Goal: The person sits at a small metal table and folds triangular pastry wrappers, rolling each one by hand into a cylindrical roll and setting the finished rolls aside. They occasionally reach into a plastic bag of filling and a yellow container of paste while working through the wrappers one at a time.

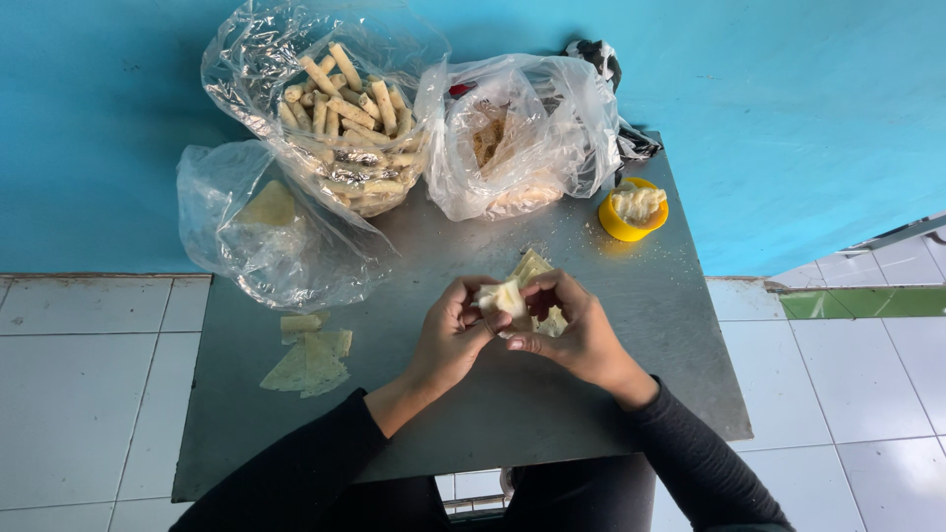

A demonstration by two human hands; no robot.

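Both hands meet over the middle of the grey metal table [631, 394]. My left hand [451, 330] and my right hand [576, 330] pinch a pale, thin pastry wrapper [512, 294] between the fingers, folded around a filling I cannot make out. A corner of the wrapper sticks up above my right fingers. A small yellow cup [632, 211] with pale filling stands to the far right of the hands. Loose triangular wrappers [307, 363] lie on the table to the left of my left forearm.
At the back stand three clear plastic bags: one with finished rolled sticks [347, 108], one with crumbs [512, 148], one with wrappers [268, 222]. Behind them is a blue wall; white floor tiles lie on both sides of the table.
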